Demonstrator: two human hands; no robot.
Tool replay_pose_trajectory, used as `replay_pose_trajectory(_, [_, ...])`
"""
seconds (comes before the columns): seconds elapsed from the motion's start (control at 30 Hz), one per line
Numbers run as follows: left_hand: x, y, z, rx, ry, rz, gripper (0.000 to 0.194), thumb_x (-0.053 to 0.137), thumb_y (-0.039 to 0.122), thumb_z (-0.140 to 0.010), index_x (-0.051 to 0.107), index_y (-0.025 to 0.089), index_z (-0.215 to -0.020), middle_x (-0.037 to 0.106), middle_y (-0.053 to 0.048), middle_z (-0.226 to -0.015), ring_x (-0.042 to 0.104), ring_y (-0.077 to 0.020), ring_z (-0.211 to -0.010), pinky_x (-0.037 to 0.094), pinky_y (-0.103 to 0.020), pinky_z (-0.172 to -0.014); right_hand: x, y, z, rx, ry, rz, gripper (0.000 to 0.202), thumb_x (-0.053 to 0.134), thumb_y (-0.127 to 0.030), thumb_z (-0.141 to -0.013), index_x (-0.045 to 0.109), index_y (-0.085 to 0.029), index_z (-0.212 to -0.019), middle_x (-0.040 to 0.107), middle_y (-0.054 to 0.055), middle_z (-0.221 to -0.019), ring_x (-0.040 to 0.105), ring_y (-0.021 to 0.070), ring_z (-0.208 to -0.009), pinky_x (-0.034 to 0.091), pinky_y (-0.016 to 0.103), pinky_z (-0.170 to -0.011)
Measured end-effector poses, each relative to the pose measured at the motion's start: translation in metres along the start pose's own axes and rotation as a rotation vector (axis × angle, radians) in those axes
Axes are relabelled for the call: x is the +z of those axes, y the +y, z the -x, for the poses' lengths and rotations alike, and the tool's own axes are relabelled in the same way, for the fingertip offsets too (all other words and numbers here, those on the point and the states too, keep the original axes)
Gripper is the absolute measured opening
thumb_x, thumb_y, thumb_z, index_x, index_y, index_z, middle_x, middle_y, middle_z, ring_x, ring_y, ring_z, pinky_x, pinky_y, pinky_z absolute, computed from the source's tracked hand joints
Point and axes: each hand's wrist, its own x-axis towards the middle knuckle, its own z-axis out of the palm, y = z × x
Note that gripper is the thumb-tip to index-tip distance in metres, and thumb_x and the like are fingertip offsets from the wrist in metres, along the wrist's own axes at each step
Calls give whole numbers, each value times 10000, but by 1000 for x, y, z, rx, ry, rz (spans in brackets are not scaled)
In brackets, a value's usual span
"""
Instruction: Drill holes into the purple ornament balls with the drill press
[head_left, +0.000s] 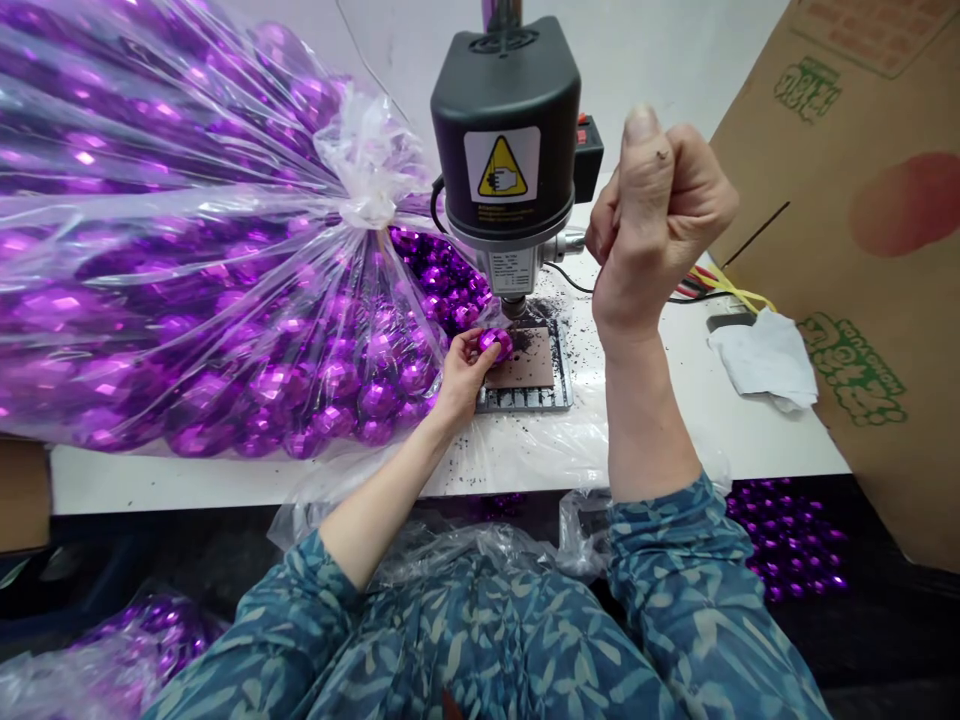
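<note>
Between the thumb and fingers of my left hand [463, 378] is a shiny purple faceted ball [496, 345]. It is just below the spindle of a black drill press [506, 130], over a brown board [529, 360] on a slotted metal base [562, 385]. Dark shavings lie around the base. My right hand [652, 225] is raised to the right of the machine, closed in a fist beside its side knob; whatever it grips is hidden by the fingers.
A big clear bag [187, 300] of purple balls fills the left of the white table [187, 480]. On the right are a white cloth [765, 360], yellow and red handled tools [739, 290] and a large cardboard box [862, 300]. More purple balls [787, 540] sit below the table.
</note>
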Motion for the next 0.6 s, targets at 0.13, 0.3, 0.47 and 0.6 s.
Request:
replay_pose_trajectory(0.13, [4, -6, -3, 67, -45, -66, 585, 865, 412, -730, 588, 189, -1195, 725, -96, -1150, 693, -227, -1103, 552, -396, -1011, 0, -1, 0, -16, 10, -50, 571, 641, -503, -881, 257, -233, -557, 301, -80, -417, 219, 58, -364, 208, 308, -419])
replay_pose_trajectory(0.3, [7, -14, -6, 136, -35, -102, 577, 861, 384, -736, 570, 200, -1199, 724, -95, -1135, 696, -230, -1110, 553, -404, -1018, 0, 0, 0, -44, 12, -97, 564, 660, -472, -859, 258, -212, -560, 296, -88, -420, 229, 43, -357, 193, 285, -404])
replay_pose_trajectory(0.47, [7, -19, -9, 165, -40, -132, 563, 860, 385, -742, 556, 221, -1186, 708, -97, -1203, 683, -236, -1164, 544, -407, -1044, 1, 0, 1, -26, 11, -116, 552, 647, -396, -897, 241, -209, -572, 276, -86, -427, 230, 49, -366, 188, 285, -424])
replay_pose_trajectory(0.6, [8, -20, -11, 164, -109, -102, 585, 869, 381, -725, 552, 220, -1189, 698, -100, -1215, 688, -241, -1161, 539, -423, -1058, 2, 2, 0, -48, 17, -106, 572, 665, -527, -827, 261, -220, -563, 271, -85, -428, 204, 55, -376, 190, 299, -433])
